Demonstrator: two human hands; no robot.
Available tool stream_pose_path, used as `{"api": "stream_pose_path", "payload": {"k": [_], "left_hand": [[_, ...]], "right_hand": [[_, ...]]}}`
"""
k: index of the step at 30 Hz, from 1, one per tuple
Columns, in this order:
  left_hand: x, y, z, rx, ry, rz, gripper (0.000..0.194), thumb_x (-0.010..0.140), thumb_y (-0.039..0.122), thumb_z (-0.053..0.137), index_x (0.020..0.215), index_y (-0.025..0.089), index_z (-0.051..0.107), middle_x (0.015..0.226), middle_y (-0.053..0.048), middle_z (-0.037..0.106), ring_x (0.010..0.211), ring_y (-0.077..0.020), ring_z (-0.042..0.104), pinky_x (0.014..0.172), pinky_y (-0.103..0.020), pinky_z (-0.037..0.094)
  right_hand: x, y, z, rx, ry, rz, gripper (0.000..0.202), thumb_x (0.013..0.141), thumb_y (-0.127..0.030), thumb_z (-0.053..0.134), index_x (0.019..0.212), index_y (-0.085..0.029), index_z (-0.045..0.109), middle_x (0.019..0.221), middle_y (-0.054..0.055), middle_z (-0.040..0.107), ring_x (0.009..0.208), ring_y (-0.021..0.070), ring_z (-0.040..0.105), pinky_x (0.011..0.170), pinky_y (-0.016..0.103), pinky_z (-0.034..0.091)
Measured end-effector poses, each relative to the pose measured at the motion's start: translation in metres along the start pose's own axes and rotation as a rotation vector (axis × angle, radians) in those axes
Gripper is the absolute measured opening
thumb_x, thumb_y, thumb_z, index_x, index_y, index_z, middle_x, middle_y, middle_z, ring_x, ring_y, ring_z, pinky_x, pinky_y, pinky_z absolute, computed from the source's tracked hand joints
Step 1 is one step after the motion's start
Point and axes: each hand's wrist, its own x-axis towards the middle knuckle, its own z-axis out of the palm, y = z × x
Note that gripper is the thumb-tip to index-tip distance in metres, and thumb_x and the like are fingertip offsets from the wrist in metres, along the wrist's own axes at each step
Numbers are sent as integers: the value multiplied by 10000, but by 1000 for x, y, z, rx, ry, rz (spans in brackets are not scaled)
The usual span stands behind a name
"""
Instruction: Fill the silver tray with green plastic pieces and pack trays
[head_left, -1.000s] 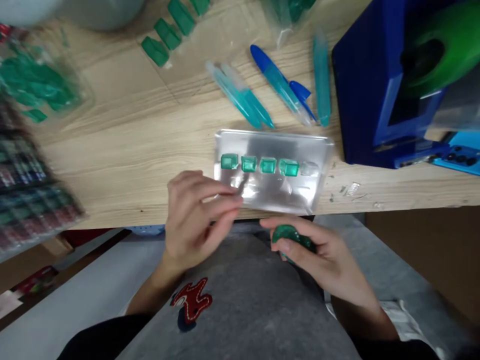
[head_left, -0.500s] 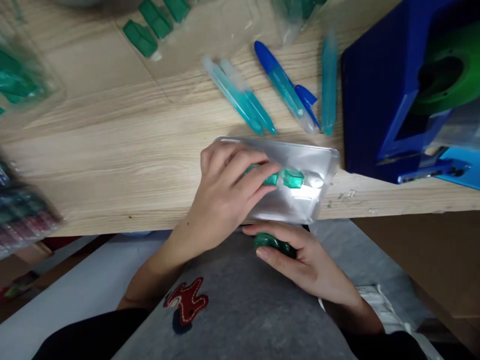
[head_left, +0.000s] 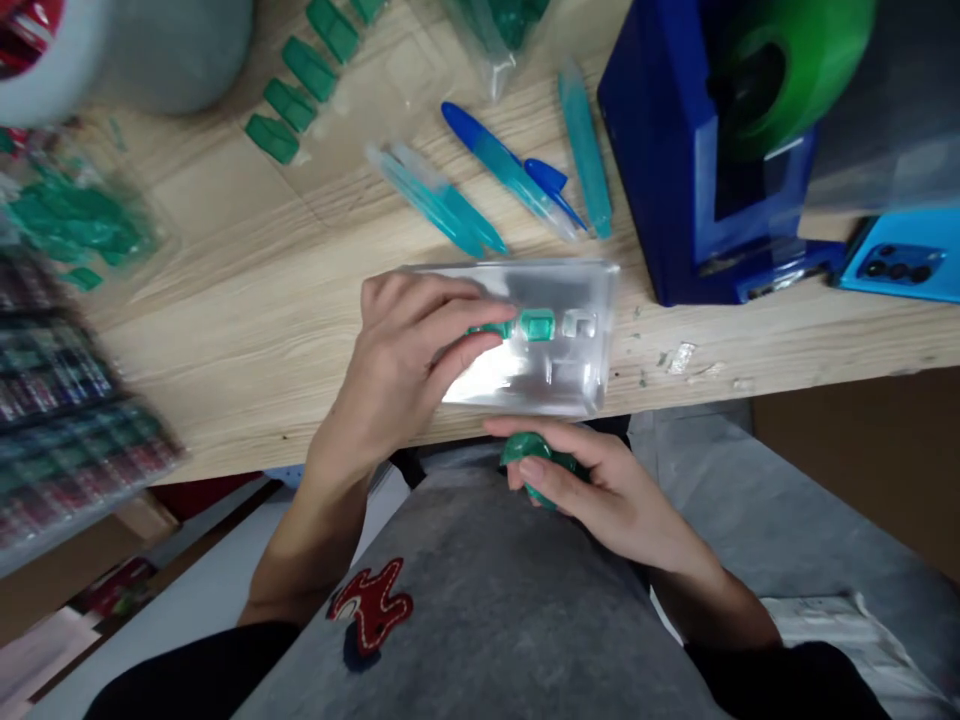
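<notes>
A clear plastic tray (head_left: 574,385) with moulded slots lies at the table's front edge. One slot holds a small green translucent piece (head_left: 537,325); the slot (head_left: 579,323) to its right shows no green. Reaching over the tray's left part, my left hand (head_left: 416,345) has thumb and forefinger closed about another green piece (head_left: 489,328), seated at the slot row. Its other fingers hide the tray's left end. In front of my body, below the tray, my right hand (head_left: 592,485) is curled around several green pieces (head_left: 529,450), partly covered by the thumb.
Behind the tray lie teal pens (head_left: 442,205), one with a blue cap (head_left: 480,135). A blue tape dispenser (head_left: 667,170) and a blue phone (head_left: 900,255) are at right. Packed pens (head_left: 82,430), a bag of green pieces (head_left: 82,220) and a grey tub (head_left: 172,50) are at left.
The view has shifted, bringing the tub and phone into sight. My left hand stays at the same part of the tray. My right thumb has shifted, exposing more of the green pieces.
</notes>
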Motion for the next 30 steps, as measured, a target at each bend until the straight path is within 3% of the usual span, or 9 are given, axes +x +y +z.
{"api": "stream_pose_path", "payload": {"k": [6,10,12,15,17,19,23,26,30], "left_hand": [[-3,-9,9,164,71,80,224,931,381,544,1102,298,664,1036,-1,700,976,-223,582,934,-461,415],[-8,-18,13,84,151,164,313,973,421,464,1195,250,603,1084,32,679,1023,-159,603,950,-395,468],[-15,-19,15,-27,301,116,353,1001,408,410,1222,177,560,1112,37,657,1030,-121,611,926,-331,512],[-35,-12,18,-174,670,-8,287,1016,300,423,1129,82,573,1015,43,661,956,-92,630,873,-315,550],[-54,-2,19,-227,760,-68,213,1005,242,453,1067,113,610,939,52,665,907,-91,632,833,-332,551],[-74,10,19,-255,577,-104,177,986,245,480,1056,195,636,934,41,668,907,-118,631,818,-343,548],[-105,28,18,-301,11,20,199,940,314,540,1116,262,618,1068,-31,654,994,-182,621,827,-337,546],[-118,31,22,-314,-46,74,234,931,290,547,1154,231,590,1060,-51,648,994,-169,609,846,-313,530],[-128,29,27,-264,62,86,283,910,262,586,1182,190,570,1055,-70,644,989,-174,598,853,-325,521]], "right_hand": [[-11,13,-6,89,41,9,307,874,-337,600,1147,-223,684,718,-12,595,539,64,462,427,177,347],[-17,21,-3,110,43,-6,315,866,-350,610,1147,-230,683,713,-10,579,538,70,454,410,178,347],[-19,25,0,151,19,4,311,874,-346,596,1147,-226,684,727,-5,578,540,68,453,409,178,343],[-20,32,4,222,-43,27,313,891,-336,568,1162,-219,671,743,-10,577,511,48,425,407,172,322],[-19,36,7,233,-74,32,307,898,-340,558,1158,-217,666,743,-13,577,496,43,422,405,174,314],[-17,40,10,202,-93,46,289,903,-366,553,1111,-208,676,746,-10,579,492,44,428,403,180,313],[-15,44,16,44,-140,96,310,908,-436,537,815,-175,677,638,-27,533,474,49,418,408,182,318],[-13,46,22,5,-177,115,351,916,-454,520,736,-173,630,583,-38,508,463,53,420,412,184,321],[-12,45,30,-1,-176,118,391,934,-470,474,720,-172,611,591,-27,531,456,56,411,409,198,312]]}}
